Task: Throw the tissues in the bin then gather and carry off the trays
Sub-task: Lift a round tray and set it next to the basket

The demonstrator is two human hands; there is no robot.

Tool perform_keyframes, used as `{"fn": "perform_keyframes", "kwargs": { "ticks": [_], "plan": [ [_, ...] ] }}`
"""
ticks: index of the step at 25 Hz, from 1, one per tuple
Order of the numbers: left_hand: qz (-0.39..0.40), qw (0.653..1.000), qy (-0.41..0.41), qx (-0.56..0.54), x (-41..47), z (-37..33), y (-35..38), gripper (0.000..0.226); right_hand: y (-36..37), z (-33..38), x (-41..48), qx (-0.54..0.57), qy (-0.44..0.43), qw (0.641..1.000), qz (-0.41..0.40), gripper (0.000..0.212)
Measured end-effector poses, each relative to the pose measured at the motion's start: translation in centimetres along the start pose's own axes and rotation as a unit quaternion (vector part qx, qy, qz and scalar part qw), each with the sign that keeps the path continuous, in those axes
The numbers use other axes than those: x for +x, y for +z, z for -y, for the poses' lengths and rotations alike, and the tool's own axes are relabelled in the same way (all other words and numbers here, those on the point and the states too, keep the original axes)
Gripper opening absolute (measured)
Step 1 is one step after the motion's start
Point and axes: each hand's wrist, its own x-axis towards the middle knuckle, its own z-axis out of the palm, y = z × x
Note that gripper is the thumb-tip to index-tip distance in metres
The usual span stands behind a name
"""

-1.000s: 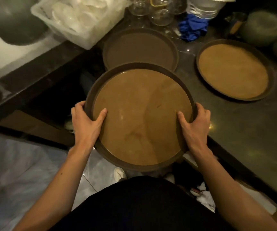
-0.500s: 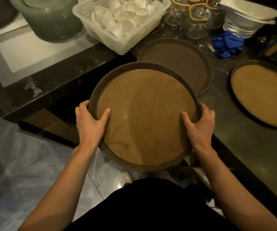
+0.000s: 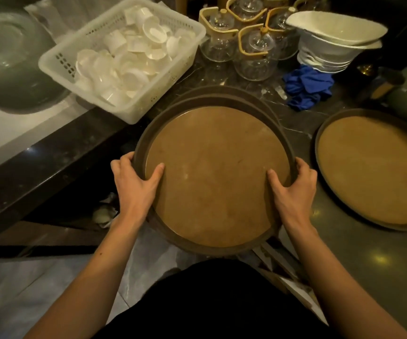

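Both hands, left hand (image 3: pixel 134 185) and right hand (image 3: pixel 295 189), hold the tray (image 3: pixel 217 177), now moved over the second tray (image 3: pixel 224 92); stacking seems next.

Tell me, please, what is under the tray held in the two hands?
Under the held tray only the far rim of a second tray shows on the counter. The rest is covered; whether they touch is unclear.

dim warm light, small glints on the dark counter (image 3: pixel 378 260), wide-angle bending and soft blur toward the edges
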Motion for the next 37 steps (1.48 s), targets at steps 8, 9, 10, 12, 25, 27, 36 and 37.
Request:
{"fn": "perform_keyframes", "kwargs": {
  "ticks": [8, 9, 10, 12, 25, 27, 36, 37],
  "plan": [
    [0.031, 0.999, -0.019, 0.01, 4.5, -2.0, 5.2, 0.075, 1.9, -0.7, 6.9, -0.01, 0.038, 0.999, 0.028, 0.07],
    [0.037, 0.999, -0.02, 0.012, 5.2, -2.0, 5.8, 0.075, 2.2, -0.7, 7.3, -0.013, 0.043, 0.999, 0.028, 0.069],
    [0.042, 0.999, -0.02, 0.012, 6.1, -1.9, 6.4, 0.074, 2.6, -0.6, 7.8, -0.016, 0.048, 0.998, 0.026, 0.069],
    [0.058, 0.998, -0.017, 0.01, 8.0, -1.8, 7.3, 0.072, 3.5, -0.3, 8.7, -0.025, 0.06, 0.998, 0.016, 0.069],
    [0.08, 0.997, -0.009, 0.005, 12.1, -0.9, 9.5, 0.072, 6.6, -0.4, 11.5, -0.068, 0.079, 0.994, 0.019, 0.073],
    [0.08, 0.997, -0.004, 0.011, 12.2, -0.9, 9.6, 0.072, 6.7, -0.7, 11.5, -0.073, 0.072, 0.995, 0.015, 0.073],
    [0.086, 0.996, 0.003, 0.009, 12.2, -0.4, 10.0, 0.073, 6.9, -1.5, 11.4, -0.086, 0.06, 0.994, 0.009, 0.074],
    [0.087, 0.996, 0.003, 0.012, 12.2, -0.4, 10.0, 0.073, 6.9, -1.6, 11.4, -0.089, 0.057, 0.994, 0.009, 0.074]
  ]
}}
